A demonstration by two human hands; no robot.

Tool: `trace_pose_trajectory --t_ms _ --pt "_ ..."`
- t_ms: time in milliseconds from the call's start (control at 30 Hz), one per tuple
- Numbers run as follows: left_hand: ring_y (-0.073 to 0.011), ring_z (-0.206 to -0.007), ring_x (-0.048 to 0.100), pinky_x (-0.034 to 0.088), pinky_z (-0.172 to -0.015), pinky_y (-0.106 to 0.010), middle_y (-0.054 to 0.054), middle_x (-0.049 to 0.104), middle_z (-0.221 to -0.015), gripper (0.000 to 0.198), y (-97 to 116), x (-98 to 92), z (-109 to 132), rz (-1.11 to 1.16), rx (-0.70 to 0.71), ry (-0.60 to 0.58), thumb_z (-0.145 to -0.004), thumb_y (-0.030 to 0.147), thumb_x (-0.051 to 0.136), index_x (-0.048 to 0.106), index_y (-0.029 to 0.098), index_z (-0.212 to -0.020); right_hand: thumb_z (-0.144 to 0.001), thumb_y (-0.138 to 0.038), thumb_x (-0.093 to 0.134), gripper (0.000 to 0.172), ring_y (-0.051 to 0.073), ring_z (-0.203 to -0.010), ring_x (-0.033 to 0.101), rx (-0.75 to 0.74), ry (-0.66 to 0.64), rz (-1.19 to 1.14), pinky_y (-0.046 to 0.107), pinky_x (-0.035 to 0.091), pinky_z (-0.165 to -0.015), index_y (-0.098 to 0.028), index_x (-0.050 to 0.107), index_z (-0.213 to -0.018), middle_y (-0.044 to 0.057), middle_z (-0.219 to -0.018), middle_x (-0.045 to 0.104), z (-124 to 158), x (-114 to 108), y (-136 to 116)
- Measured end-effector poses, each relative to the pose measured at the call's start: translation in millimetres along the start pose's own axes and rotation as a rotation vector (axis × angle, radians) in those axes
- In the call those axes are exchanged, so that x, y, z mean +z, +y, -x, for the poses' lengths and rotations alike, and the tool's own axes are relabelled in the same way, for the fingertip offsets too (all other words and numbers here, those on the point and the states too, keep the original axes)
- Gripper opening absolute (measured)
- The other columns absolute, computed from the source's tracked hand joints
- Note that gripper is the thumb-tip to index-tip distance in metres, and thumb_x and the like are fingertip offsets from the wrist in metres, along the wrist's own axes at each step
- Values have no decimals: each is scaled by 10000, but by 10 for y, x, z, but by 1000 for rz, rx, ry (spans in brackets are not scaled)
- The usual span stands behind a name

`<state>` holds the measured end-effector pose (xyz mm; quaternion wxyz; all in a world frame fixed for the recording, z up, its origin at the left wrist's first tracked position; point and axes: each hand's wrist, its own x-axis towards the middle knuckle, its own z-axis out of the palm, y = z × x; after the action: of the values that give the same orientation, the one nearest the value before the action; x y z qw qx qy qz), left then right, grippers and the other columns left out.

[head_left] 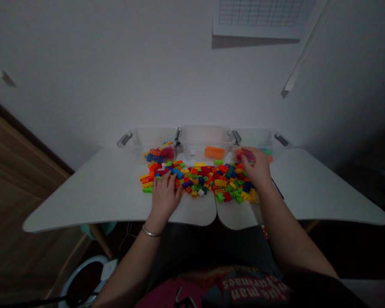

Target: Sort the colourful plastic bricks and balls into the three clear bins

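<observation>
A heap of small plastic building bricks (205, 179) in red, orange, yellow, green and blue is spread across the middle of the white table (109, 192). My left hand (164, 194) rests palm down at the heap's left front, fingers stretched onto the bricks. My right hand (258, 167) reaches over the heap's right end toward the right clear bin (259, 141), fingers curled around a reddish brick (247, 155). Behind the heap stand three clear bins: the left bin (147, 141) holds blue and red bricks, the middle bin (202, 141) holds orange bricks (214, 152).
The table is two white tops joined at the middle, with a notch at the front (216, 214). A white wall rises right behind the bins. A wooden panel (16, 179) stands at the left. A round white object (83, 282) sits on the floor at lower left.
</observation>
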<state>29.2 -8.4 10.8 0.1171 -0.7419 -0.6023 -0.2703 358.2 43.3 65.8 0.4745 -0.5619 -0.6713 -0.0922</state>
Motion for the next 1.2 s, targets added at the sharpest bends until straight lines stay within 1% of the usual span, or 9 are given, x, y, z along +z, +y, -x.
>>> trace_pose_trajectory --t_ms 100,200,267,433,633,733,900,1067,1200 --pt "-340 -1290 513 294 -1144 -570 -191 541 -1423 480 0 8 9 6 6 -5 -920 378 478 571 129 -1320 -860 -300 544 254 292 -1101 620 -78 -185 -62 493 450 -1001 -220 696 -1046 113 -1143 707 310 2 -246" --pt "-341 -1283 516 302 -1141 -573 -188 544 -1421 484 -2 5 18 2 12 -13 -913 365 482 563 131 -1330 -846 -266 573 253 288 -1074 632 -119 -361 -28 490 468 -978 -232 703 -1060 99 -1141 712 538 61 -376" --pt "-342 -1284 514 306 -1142 -570 -182 542 -1424 487 -3 -1 20 -2 16 -23 -909 353 485 558 130 -1336 -844 -258 585 258 290 -1071 629 -131 -416 19 489 469 -977 -229 706 -1070 99 -1145 710 629 110 -410" --pt "-337 -1275 520 327 -1136 -554 -176 555 -1411 477 -4 -1 18 -10 13 -30 -898 330 500 570 124 -1322 -840 -236 598 276 309 -1073 622 -105 -445 91 503 465 -984 -186 705 -1090 129 -1132 708 714 197 -416" --pt "-343 -1273 522 318 -1137 -562 -187 552 -1411 475 -1 15 28 -35 23 -3 -908 339 500 577 106 -1314 -829 -191 584 265 312 -1090 610 -96 -394 92 506 460 -1000 -194 703 -1066 125 -1079 717 775 273 -374" --pt "-341 -1277 521 327 -1131 -559 -186 549 -1415 472 4 13 31 -37 19 -2 -908 341 498 574 119 -1318 -833 -228 584 261 319 -1099 610 -72 -340 72 528 458 -1004 -213 698 -1068 118 -1053 723 811 312 -337" --pt "-345 -1268 527 333 -1124 -559 -193 553 -1407 472 8 14 26 -45 12 -12 -911 342 489 577 118 -1317 -860 -278 543 300 309 -1038 633 -22 -256 11 516 479 -979 -195 673 -1118 136 -1065 713 818 330 -304" --pt "-340 -1271 525 340 -1121 -553 -184 551 -1409 468 3 19 27 -31 15 -5 -908 344 483 575 136 -1318 -863 -276 485 386 299 -1058 633 69 -128 -114 516 495 -969 -214 593 -1229 130 -1135 688 805 335 -294" --pt "-347 -1270 523 347 -1117 -554 -195 551 -1405 476 -1 18 26 -34 14 -12 -912 346 477 575 118 -1318 -867 -324 466 354 294 -1039 646 167 -72 -232 504 523 -931 -191 569 -1179 158 -1124 677 771 343 -294"
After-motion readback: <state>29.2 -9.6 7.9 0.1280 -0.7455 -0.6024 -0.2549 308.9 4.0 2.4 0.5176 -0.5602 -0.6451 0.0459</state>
